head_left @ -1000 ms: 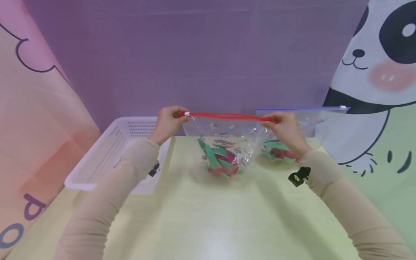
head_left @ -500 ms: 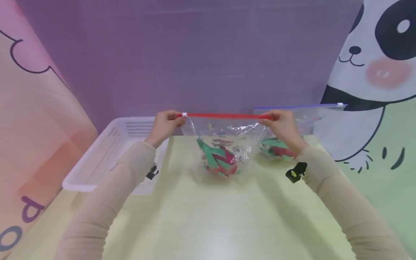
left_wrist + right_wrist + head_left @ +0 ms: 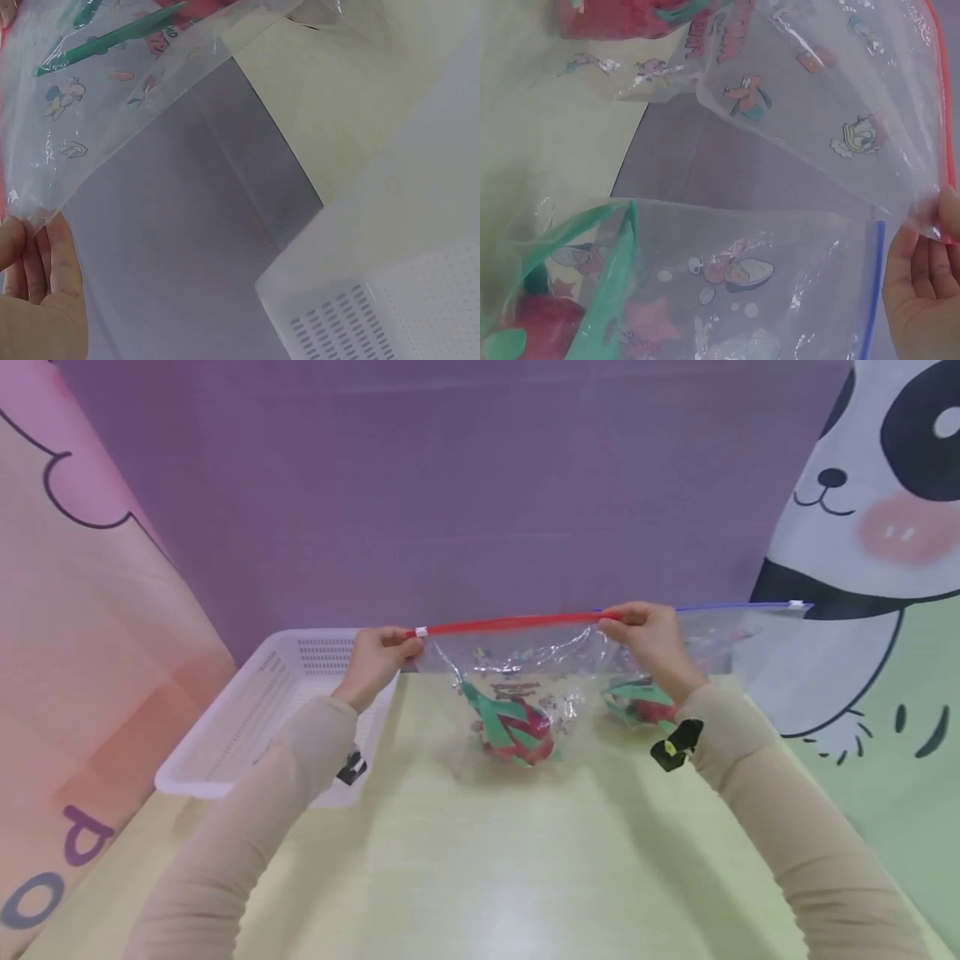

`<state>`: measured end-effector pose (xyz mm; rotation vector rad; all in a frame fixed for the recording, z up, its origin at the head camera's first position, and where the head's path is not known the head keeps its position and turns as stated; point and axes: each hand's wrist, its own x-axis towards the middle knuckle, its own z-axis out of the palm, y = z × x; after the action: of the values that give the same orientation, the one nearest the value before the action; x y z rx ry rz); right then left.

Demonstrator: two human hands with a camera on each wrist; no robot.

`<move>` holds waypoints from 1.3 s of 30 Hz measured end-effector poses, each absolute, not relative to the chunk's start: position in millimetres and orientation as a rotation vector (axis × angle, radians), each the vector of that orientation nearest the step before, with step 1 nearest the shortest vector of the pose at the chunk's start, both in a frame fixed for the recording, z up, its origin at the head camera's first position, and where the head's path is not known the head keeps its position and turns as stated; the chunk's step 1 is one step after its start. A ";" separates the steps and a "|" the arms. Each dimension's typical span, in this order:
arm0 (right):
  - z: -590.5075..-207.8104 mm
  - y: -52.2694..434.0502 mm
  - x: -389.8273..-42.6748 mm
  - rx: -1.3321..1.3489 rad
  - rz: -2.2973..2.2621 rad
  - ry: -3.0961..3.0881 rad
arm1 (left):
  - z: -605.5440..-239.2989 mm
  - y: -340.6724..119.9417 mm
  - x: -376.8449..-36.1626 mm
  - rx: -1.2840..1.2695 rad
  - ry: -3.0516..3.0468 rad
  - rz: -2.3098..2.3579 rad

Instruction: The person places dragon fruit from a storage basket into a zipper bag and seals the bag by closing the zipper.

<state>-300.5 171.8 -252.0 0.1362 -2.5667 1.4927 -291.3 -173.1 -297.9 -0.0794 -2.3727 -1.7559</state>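
A clear zip bag (image 3: 517, 662) with a red zip strip and printed cartoon figures stands upright near the table's back edge. Inside, at its bottom, lies a red dragon fruit (image 3: 517, 728) with green leafy scales. My left hand (image 3: 371, 664) pinches the strip's left end, beside the white slider (image 3: 422, 632). At the other end, my right hand (image 3: 651, 639) grips the strip's right corner between thumb and fingers. In the right wrist view, the right hand (image 3: 922, 289) holds that corner near a second bag. The left wrist view has the left hand (image 3: 46, 296) at the opposite corner.
Behind my right hand stands another clear bag (image 3: 750, 643) with a blue strip, holding a similar dragon fruit (image 3: 637, 702). A white perforated basket (image 3: 191, 787) sits at the left of the pale table (image 3: 465, 860). A purple backdrop (image 3: 480, 485) rises behind.
The red strip's two edges, bowed apart a second ago, now lie flat together. My right hand has risen slightly and my left hand has moved slightly left and down, tilting the strip.
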 end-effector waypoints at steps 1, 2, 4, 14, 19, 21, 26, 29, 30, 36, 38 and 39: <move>-251.9 171.8 -300.1 0.136 1.496 -2.571 | -298.1 -173.3 -291.1 -0.075 -2.375 -1.758; -252.0 171.9 -300.1 0.137 1.497 -2.573 | -298.2 -173.5 -290.9 -0.071 -2.377 -1.759; -252.1 171.7 -299.9 0.138 1.496 -2.571 | -298.2 -174.0 -290.5 -0.056 -2.380 -1.761; -256.0 136.7 -292.6 0.481 1.013 -2.355 | -296.9 -172.8 -284.7 -0.037 -2.379 -1.750; -253.4 98.9 -286.6 0.758 0.877 -2.222 | -296.8 -170.6 -281.2 -0.055 -2.374 -1.740; -249.9 83.0 -285.5 0.821 0.924 -2.290 | -296.6 -169.7 -279.1 -0.055 -2.378 -1.741; -246.7 45.0 -291.1 0.902 1.107 -2.528 | -296.8 -166.7 -273.0 -0.062 -2.376 -1.752; -249.9 25.4 -294.9 0.950 1.133 -2.610 | -297.6 -162.7 -269.2 -0.089 -2.363 -1.764; -251.2 20.3 -295.3 0.959 1.132 -2.630 | -297.8 -160.6 -268.0 -0.100 -2.350 -1.775; -257.9 2.5 -291.0 0.973 1.090 -2.702 | -301.1 -152.2 -260.1 -0.165 -2.307 -1.782; -259.8 0.8 -289.2 0.972 1.095 -2.700 | -302.7 -152.2 -257.7 -0.166 -2.303 -1.786; -260.4 0.0 -287.9 0.971 1.101 -2.699 | -303.6 -152.7 -256.8 -0.158 -2.304 -1.790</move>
<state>-287.9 0.0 -260.4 0.9712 -2.6992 1.1010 -256.8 -152.7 -303.6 -0.1577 -2.3040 -1.7901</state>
